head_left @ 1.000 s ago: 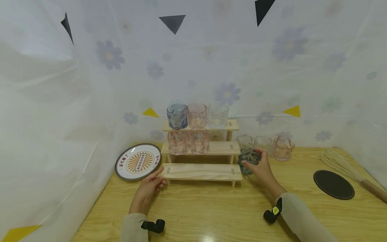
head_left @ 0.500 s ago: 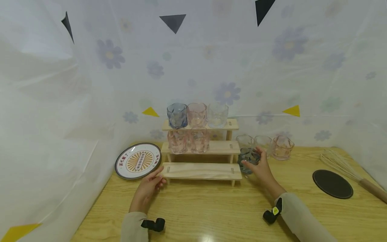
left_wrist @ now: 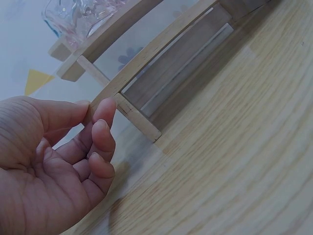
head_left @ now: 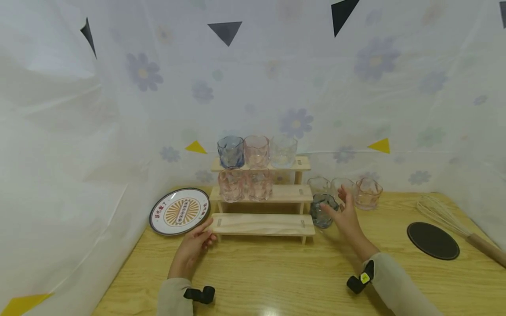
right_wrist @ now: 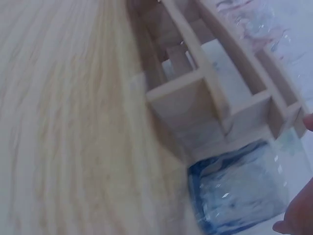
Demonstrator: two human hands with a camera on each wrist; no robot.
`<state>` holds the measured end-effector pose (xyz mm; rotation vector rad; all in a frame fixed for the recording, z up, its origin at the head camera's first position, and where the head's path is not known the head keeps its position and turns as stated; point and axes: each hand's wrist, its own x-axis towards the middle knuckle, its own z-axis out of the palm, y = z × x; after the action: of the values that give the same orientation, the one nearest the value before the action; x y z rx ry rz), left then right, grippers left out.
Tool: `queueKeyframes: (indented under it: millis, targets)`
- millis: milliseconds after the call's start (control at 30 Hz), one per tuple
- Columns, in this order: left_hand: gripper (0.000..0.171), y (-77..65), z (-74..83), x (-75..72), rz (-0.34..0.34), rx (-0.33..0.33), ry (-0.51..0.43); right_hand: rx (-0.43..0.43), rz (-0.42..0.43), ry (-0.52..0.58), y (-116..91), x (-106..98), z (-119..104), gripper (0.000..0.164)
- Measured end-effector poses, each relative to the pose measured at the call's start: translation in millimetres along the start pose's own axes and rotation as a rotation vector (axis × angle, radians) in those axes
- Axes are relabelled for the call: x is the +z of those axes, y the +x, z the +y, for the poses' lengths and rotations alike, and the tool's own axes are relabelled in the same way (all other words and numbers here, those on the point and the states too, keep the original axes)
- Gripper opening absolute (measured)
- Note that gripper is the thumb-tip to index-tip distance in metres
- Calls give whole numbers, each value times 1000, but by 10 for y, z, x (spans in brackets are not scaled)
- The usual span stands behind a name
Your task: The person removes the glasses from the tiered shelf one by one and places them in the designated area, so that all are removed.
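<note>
My left hand [head_left: 194,243] pinches the left end of the lowest step of a wooden tiered stand [head_left: 261,224], thumb and index finger on the board's corner in the left wrist view. Beside the stand's right end, a blue-grey glass [head_left: 322,215] stands upright on the table. Around it, but apart from it, my right hand [head_left: 348,221] has its thumb and fingers spread; only parts of them show in the right wrist view. On the top tier are a blue glass [head_left: 231,151], a pink glass [head_left: 257,151] and a clear glass [head_left: 283,151]. Two pink glasses [head_left: 231,185] occupy the middle tier.
Behind the blue-grey glass stand two clear glasses [head_left: 318,183] and a pink glass [head_left: 368,194]. A patterned plate [head_left: 179,212] lies left of the stand. At the right are a black round mat [head_left: 432,240] and a whisk [head_left: 480,243]. A flowered curtain [head_left: 245,87] closes off the back.
My right hand has let go of the blue-grey glass, its fingers spreading and drawing back to the right. The glass keeps its place. My left hand still holds the stand's end.
</note>
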<state>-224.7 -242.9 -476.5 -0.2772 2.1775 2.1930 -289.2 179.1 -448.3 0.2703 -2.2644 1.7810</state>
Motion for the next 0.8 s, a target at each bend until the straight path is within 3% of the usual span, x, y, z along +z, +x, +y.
queueKeyframes:
  millis: [167,333,567,800]
  targets:
    - [45,0,3,-7,-8,-3,1,-110,55,56,-19,47,-251,84]
    - [45,3,-10,-23,-13,-3,4,-207,48,99,-45,145,-541,73]
    - [45,7,-20,-33,-14,6,-3,-274,-34,128,-62,395,-787,69]
    - [46,0,4,-12,-12,-18,-2,-313,-147,106,-35,660,-797,72]
